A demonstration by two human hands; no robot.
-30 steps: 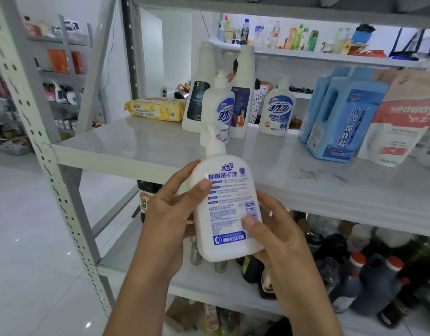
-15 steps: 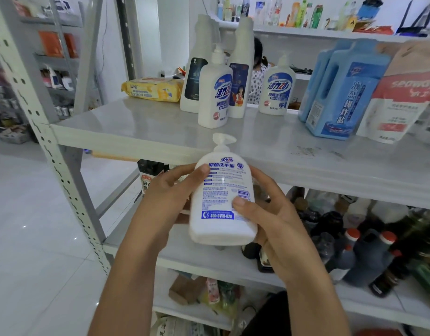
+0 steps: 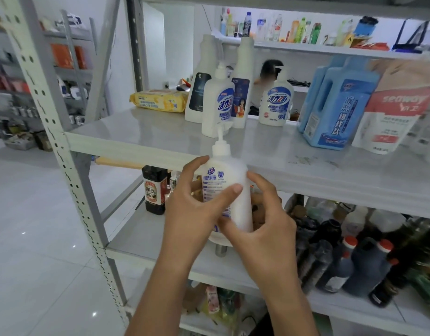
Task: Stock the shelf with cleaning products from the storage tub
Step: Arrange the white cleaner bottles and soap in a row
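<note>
I hold a white pump bottle of hand soap upright in both hands, just in front of the grey shelf board and a little below its edge. My left hand wraps its left side, thumb across the blue label. My right hand grips the right side and lower part. The pump head points away from me. On the shelf stand two matching soap bottles, two tall white bottles and a yellow wipes pack. The storage tub is out of view.
Blue detergent jugs and a red-and-white refill pouch fill the shelf's right end. Dark sauce bottles crowd the lower shelf, with one soy bottle at its left. A perforated upright stands at the left, with white floor beyond.
The bottle has been turned in my hands, so the label now faces left, and my left thumb has slid across it. The bottle sits slightly lower against the shelf edge.
</note>
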